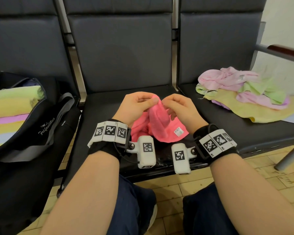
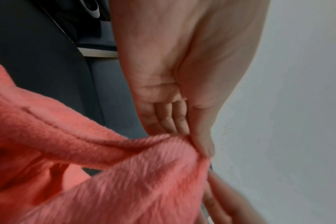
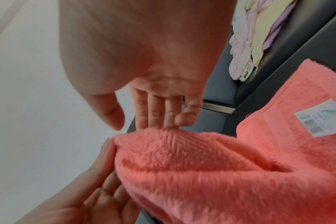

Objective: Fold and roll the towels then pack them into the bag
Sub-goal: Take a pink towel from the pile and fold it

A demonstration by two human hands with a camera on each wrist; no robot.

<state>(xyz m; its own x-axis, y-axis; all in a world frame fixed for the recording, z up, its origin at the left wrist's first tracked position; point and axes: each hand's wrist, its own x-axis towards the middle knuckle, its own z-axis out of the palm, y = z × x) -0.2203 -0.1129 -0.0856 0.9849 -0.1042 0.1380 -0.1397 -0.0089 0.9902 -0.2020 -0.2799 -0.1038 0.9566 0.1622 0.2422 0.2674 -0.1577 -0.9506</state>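
Note:
A bright pink towel point(image 1: 159, 122) lies bunched on the middle seat, its upper corner lifted between my hands. My left hand point(image 1: 150, 100) pinches that corner between thumb and fingers, seen close in the left wrist view as my left hand point(image 2: 194, 141) holding the pink towel point(image 2: 125, 174). My right hand point(image 1: 166, 105) is just to the right of it. In the right wrist view my right hand point(image 3: 142, 119) has straight fingers touching the top fold of the pink towel point(image 3: 201, 166), thumb held off it. A white label point(image 3: 316, 119) shows on the towel's flat part.
An open black bag point(image 1: 46, 133) stands on the left seat with rolled pastel towels point(image 1: 12, 106) inside. A loose pile of pink, green and yellow towels point(image 1: 244, 92) covers the right seat. Seat backs rise behind; tiled floor and my knees lie below.

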